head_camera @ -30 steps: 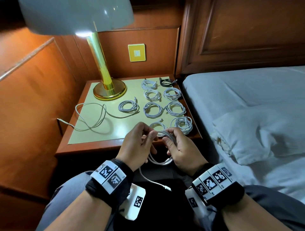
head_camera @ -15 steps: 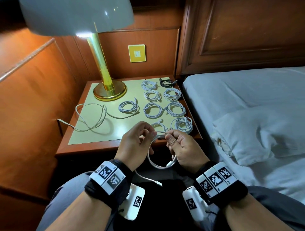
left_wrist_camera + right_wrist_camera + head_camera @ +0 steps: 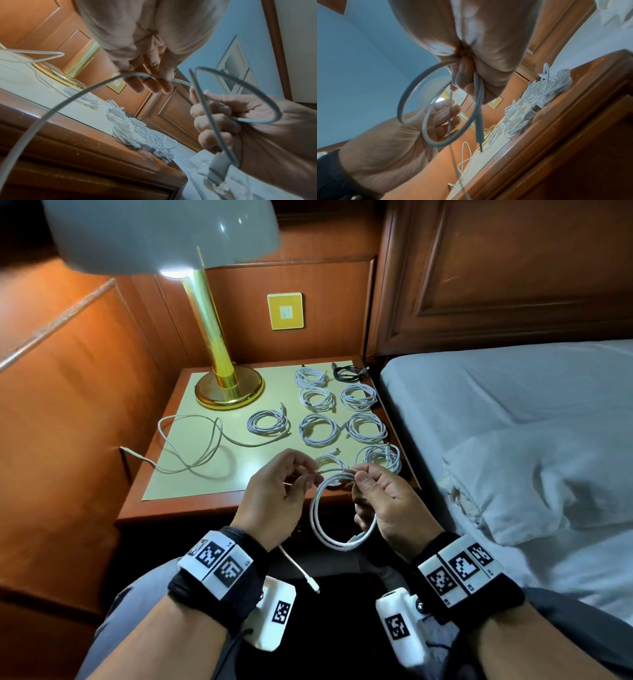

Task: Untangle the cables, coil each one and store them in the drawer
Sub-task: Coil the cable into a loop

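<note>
Both grips clenched on white charging cable (image 3: 337,537): right hand (image 3: 387,505) pinching loops, left hand (image 3: 274,501) pinching free strand, past nightstand's (image 3: 191,508) front edge.

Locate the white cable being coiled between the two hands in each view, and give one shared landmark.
Head: white cable, loop at lower centre between the hands.
Left wrist: arc across centre.
Right wrist: loops at centre-left.
Shared landmark: brass lamp base, mostly hidden in right wrist.

Glossy wooden nightstand (image 3: 212,508), shiny brass lamp (image 3: 219,361), smooth white plastic cable (image 3: 337,537), matt cloth bedsheet (image 3: 496,392).
</note>
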